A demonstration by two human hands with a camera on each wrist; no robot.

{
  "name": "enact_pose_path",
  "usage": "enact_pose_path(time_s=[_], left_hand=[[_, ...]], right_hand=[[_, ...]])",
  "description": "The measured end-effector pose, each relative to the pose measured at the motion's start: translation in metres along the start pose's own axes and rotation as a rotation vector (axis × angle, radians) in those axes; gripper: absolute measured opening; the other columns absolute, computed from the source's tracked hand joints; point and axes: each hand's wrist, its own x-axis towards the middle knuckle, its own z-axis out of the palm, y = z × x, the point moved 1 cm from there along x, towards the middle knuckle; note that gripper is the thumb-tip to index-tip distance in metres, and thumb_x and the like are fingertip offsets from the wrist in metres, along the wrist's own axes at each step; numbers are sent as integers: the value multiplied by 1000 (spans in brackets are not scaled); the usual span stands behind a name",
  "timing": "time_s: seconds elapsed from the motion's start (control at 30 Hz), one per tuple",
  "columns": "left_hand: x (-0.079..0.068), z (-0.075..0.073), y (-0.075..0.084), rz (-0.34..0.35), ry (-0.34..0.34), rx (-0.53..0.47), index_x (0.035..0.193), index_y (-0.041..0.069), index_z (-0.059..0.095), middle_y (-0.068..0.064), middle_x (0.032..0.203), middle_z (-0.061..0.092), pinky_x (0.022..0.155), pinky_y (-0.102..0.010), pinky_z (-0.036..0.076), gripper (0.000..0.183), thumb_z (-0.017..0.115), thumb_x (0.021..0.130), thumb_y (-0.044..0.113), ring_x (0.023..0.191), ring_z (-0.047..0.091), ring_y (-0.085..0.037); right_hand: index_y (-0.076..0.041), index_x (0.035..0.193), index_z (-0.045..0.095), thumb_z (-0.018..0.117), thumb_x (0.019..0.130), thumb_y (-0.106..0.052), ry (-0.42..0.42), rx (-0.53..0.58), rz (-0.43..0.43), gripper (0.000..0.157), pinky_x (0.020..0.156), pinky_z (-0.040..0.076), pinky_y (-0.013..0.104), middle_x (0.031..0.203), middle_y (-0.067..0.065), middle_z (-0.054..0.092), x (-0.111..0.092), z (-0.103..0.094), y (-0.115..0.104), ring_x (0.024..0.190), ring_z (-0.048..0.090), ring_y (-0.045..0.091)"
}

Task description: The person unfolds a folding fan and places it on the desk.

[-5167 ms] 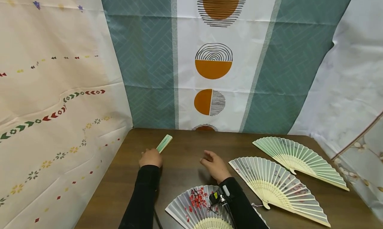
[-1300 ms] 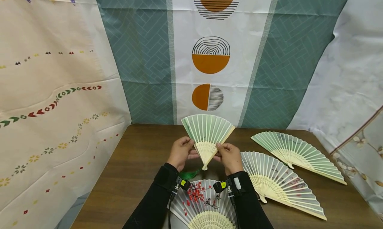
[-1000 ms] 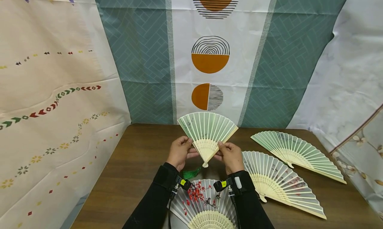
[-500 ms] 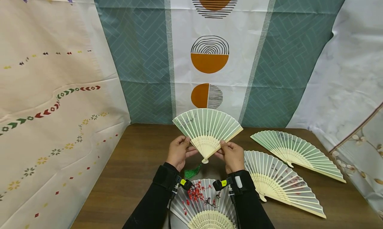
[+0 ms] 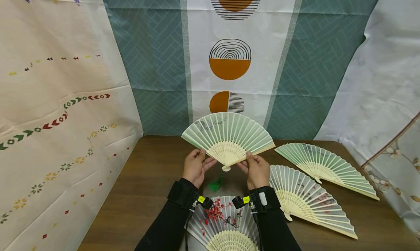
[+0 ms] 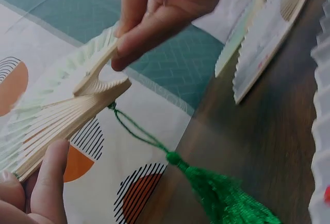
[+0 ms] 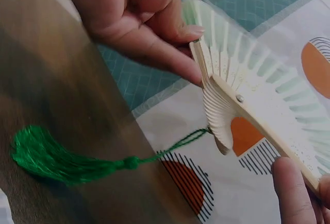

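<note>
A light green folding fan (image 5: 228,134) with pale ribs is spread wide above the table in the head view. My left hand (image 5: 194,167) pinches its left edge between thumb and fingers. On the other edge, my right hand (image 5: 257,170) pinches the outer rib. A green tassel (image 5: 216,184) dangles on a cord from the fan's pivot end; the left wrist view shows that tassel (image 6: 221,195) close up. Below the hands lies a spread white fan with red blossoms (image 5: 226,221), partly covered by the wrists and cut off by the frame.
At the right of the brown table (image 5: 131,207) lie two more spread fans, a grey-white one (image 5: 311,203) and a green one (image 5: 328,169). Behind the table hangs a teal and white cloth (image 5: 157,61). A patterned cream cloth (image 5: 65,134) hangs at the left.
Earlier the green fan lay folded on the table under my left hand. Now both hands hold it up, and it has spread progressively wider as its edges moved apart.
</note>
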Motion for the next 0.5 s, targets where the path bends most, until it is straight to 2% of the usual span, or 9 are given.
enact_pose_path(time_s=[0.1, 0.3, 0.5], left_hand=[[-1, 2, -2, 9, 4, -37, 102, 2, 52, -13, 113, 55, 89, -33, 73, 23, 47, 123, 10, 88, 79, -21], [-2, 5, -7, 3, 32, -95, 99, 6, 48, -13, 119, 52, 98, -35, 72, 25, 45, 123, 10, 98, 77, -25], [-2, 8, -10, 1, 42, -164, 104, 6, 48, -21, 137, 50, 106, -37, 70, 21, 43, 124, 12, 109, 74, -28]], right_hand=[[16, 115, 63, 59, 119, -11, 23, 24, -25, 28, 75, 71, 23, 97, 6, 75, 0, 1, 0, 75, 82, 6], [18, 129, 62, 56, 121, -15, 60, 59, -31, 34, 80, 71, 22, 106, 10, 76, -2, 1, 1, 81, 83, 5], [15, 126, 62, 55, 121, -17, 93, 102, -45, 33, 83, 71, 23, 108, 8, 75, -4, 2, 3, 83, 83, 5]])
